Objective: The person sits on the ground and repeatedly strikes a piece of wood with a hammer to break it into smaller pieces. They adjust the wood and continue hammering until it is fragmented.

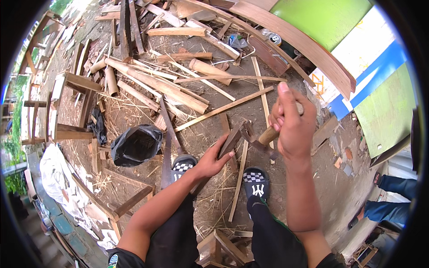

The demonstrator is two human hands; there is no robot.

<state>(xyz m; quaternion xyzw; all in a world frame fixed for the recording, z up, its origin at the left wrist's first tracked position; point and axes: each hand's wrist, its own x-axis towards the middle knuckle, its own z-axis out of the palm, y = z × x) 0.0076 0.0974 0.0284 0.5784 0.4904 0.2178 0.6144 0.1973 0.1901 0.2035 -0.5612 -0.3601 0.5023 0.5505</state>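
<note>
My right hand [292,120] is closed round the wooden handle of a hammer [269,135], raised just right of centre. The hammer's dark, curved metal head is beside the upper end of a dark wooden bar [231,144]; whether they touch I cannot tell. My left hand [213,160] grips that bar, thumb on one side and fingers on the other. The bar slants down toward my left leg, its lower part partly hidden behind my hand and forearm. Left of my left hand a handsaw [166,163] stands with its blade near my sandal [184,163].
Bamboo pieces [161,87] and wood strips [223,108] litter the dirt ground ahead. A black plastic bag [136,145] sits open at left, near wooden frames [82,96] and white cloth [58,172]. Painted panels [353,67] lean at right; another person's legs [389,210] show there.
</note>
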